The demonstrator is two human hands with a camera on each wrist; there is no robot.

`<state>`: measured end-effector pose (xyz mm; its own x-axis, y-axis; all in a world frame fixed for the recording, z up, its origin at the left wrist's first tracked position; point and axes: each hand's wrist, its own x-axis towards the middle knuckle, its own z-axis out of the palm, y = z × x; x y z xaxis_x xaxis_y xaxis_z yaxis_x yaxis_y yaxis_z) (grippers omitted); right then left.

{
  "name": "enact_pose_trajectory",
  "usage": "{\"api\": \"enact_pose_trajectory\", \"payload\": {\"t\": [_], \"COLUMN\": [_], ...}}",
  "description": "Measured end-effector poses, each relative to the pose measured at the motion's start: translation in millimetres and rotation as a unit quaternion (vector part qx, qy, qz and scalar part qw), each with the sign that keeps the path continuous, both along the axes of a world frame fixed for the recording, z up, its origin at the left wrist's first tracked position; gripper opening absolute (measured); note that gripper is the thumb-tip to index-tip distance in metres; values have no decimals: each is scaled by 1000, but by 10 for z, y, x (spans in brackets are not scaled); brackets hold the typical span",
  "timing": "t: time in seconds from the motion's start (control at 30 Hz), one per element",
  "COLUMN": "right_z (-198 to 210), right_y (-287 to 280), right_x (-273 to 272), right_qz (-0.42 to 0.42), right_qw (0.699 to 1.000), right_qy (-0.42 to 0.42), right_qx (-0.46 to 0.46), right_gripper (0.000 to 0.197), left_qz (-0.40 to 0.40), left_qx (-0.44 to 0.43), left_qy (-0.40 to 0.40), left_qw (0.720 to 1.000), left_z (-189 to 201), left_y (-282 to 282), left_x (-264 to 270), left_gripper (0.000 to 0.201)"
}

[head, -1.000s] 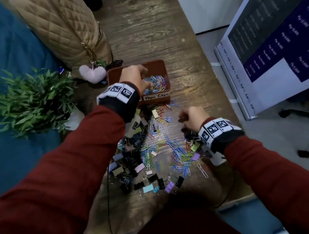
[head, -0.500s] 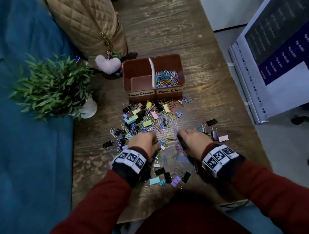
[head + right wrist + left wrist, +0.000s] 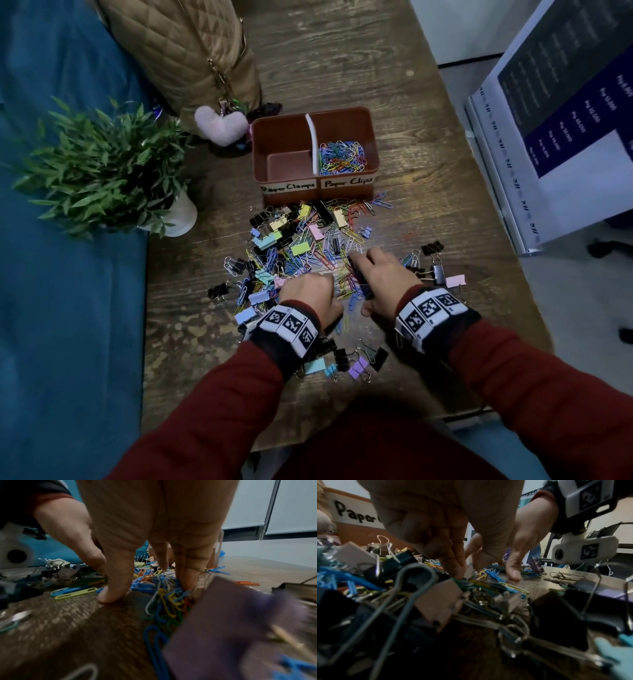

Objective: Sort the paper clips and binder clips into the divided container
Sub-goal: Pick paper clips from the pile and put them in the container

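Brown box (image 3: pixel 371 144), on wooden table (image 3: pixel 342 51), split by a white divider (image 3: pixel 312 140): left half, labelled "Paper Clamps", holds nothing; right half, labelled "Paper Clips", holds a heap of coloured paper clips (image 3: pixel 342 156)

Loose pile (image 3: pixel 301 246) of paper clips and binder clips mixed, on the table just in front of the box

Left hand (image 3: pixel 310 296): fingers curled down into the pile, tips among the clips; whether it has hold of any, cannot tell

Right hand (image 3: pixel 380 277): fingers straight down, tips on the clips, thumb on bare table; nothing gripped

Potted plant (image 3: pixel 102 171) and quilted bag (image 3: pixel 181 51), left of the box
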<state>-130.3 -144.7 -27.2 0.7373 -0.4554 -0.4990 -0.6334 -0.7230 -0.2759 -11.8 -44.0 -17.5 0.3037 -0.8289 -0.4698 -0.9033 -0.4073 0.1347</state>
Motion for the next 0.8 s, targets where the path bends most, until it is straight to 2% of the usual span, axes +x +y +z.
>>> {"api": "enact_pose_trajectory", "payload": {"t": [0.1,0.17,0.33,0.47,0.63,0.8], "right_z": [9,2,18,23,60,30], "right_y": [-26,-23,39,130,176,155], "right_x": [103,161,244,296,257,99], "right_qz": [12,42,119,200,213,182], "right_qw": [1000,998,992,978,976,982], "right_qy": [-21,-36,-43,-22,-52,-55], "right_qx": [0,7,7,-49,-11,-9], "right_gripper": [88,80,73,68,44,33], "left_qz": [9,43,176,222,233,167], "left_qx": [2,-9,-25,-15,-49,-37], "left_qy": [16,24,52,21,20,65], "left_qw": [1000,999,983,975,971,983], "left_z": [19,62,192,215,230,181], "left_y": [23,48,253,447,476,354], "left_x": [0,42,327,582,624,329], "left_gripper": [23,21,17,20,9,6]}}
